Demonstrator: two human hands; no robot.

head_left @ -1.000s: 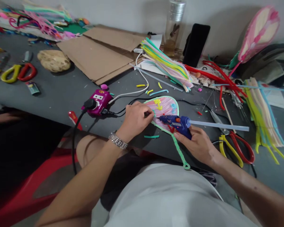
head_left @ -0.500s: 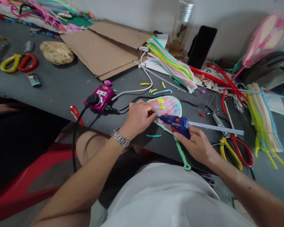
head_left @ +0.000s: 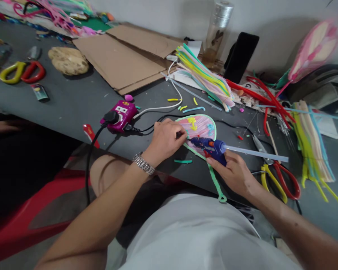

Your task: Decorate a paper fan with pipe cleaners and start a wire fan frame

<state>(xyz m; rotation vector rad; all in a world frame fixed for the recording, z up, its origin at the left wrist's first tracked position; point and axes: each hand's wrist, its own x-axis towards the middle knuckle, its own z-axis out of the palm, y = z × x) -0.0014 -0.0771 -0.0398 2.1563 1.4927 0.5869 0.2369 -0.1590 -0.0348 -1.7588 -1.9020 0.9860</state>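
Note:
A small pink striped fan (head_left: pixel 201 126) with a green pipe-cleaner rim and a long green handle lies near the front edge of the grey table (head_left: pixel 73 101). My left hand (head_left: pixel 165 139), a metal watch on its wrist, rests on the fan's left edge with its fingertips pinched on something I cannot make out. My right hand (head_left: pixel 233 173) grips a blue glue gun (head_left: pixel 211 147) whose nozzle points left at the fan beside those fingertips. A clear glue stick (head_left: pixel 256 153) juts from the gun's back to the right.
A purple power strip (head_left: pixel 119 116) with black and white cables sits left of the fan. Pipe-cleaner bundles (head_left: pixel 205 77), cardboard (head_left: pixel 124 60), a bottle (head_left: pixel 218 32), a black phone (head_left: pixel 240 52) stand behind. Red-yellow scissors (head_left: pixel 281 180) lie right, another pair (head_left: pixel 19 71) far left. A red chair (head_left: pixel 30 210) is below.
The view has shifted slightly, so the table sits a little higher and to the right. Both hands, the fan and the glue gun hold the same pose.

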